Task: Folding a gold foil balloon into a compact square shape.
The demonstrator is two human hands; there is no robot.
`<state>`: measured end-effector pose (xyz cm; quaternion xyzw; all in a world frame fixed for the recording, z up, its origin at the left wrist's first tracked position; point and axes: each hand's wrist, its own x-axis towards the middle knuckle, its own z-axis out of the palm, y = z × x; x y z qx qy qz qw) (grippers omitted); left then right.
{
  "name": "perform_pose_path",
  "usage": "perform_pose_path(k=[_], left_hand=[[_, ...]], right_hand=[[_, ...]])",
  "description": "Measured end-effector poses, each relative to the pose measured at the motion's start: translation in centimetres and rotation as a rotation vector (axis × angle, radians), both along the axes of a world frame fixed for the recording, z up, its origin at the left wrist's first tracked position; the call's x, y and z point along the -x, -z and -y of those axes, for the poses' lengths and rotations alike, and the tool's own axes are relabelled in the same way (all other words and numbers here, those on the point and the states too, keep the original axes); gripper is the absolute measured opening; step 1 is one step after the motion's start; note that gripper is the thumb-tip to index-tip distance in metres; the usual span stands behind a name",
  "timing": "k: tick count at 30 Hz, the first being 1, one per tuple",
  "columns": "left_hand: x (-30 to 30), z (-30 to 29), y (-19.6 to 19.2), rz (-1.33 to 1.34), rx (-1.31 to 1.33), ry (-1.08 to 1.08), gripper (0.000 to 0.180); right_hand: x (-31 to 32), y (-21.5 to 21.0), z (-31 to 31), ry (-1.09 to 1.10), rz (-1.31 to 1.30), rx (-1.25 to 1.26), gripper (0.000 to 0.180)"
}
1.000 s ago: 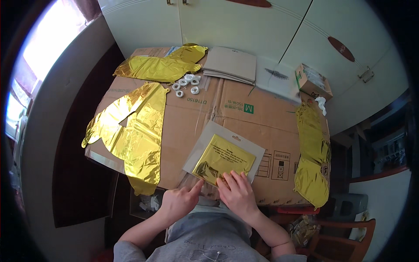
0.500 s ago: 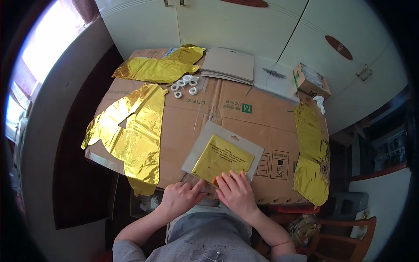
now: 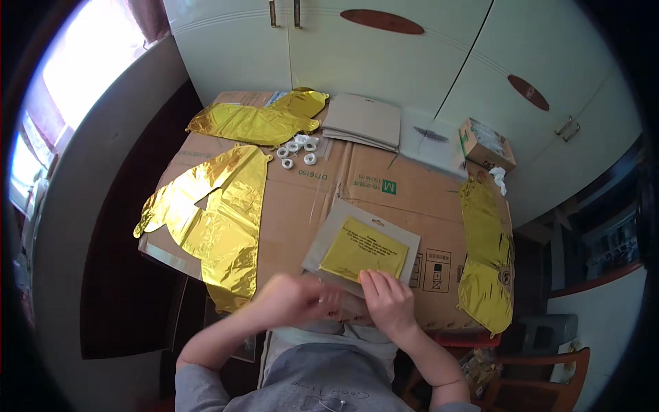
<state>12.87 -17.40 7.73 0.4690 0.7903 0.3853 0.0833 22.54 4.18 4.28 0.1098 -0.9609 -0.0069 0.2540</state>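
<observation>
A flat clear-and-white hanging bag (image 3: 328,240) lies tilted in front of me, with a folded gold foil balloon (image 3: 367,250) and printed text showing inside it. At the bag's lower right edge, the fingers of my right hand (image 3: 390,302) are closed on it. A small orange spot shows by their tips. My left hand (image 3: 292,300) hovers by the lower left corner of the bag, its fingers smeared by motion. Something see-through shows between the two hands; I cannot make out whether the left fingers hold it.
Flattened cardboard (image 3: 295,226) covers the table. Flat gold foil balloons lie at left (image 3: 230,230), far left (image 3: 254,122) and right (image 3: 486,254). Several white ribbon rolls (image 3: 310,158), grey card sheets (image 3: 362,120) and a small open box (image 3: 486,144) stand toward the cabinets (image 3: 384,55).
My left hand has lifted off the lower edge of the bag and blurs with motion. My right hand stays at that edge. The whole view has shifted slightly.
</observation>
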Motion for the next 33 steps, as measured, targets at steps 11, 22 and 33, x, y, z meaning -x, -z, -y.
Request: perform_pose_path(k=[11, 22, 33], left_hand=[[24.1, -3.3, 7.3, -0.514, 0.431, -0.702, 0.018], [6.1, -3.4, -2.2, -0.569, -0.295, -0.146, 0.016], [1.7, -6.6, -0.5, -0.754, 0.055, -0.010, 0.015]], right_hand=[[2.6, -5.8, -4.1, -0.010, 0.106, 0.205, 0.017], [3.0, -6.2, -4.9, 0.031, 0.197, 0.230, 0.018], [2.9, -5.0, -2.9, -0.005, 0.166, 0.223, 0.007]])
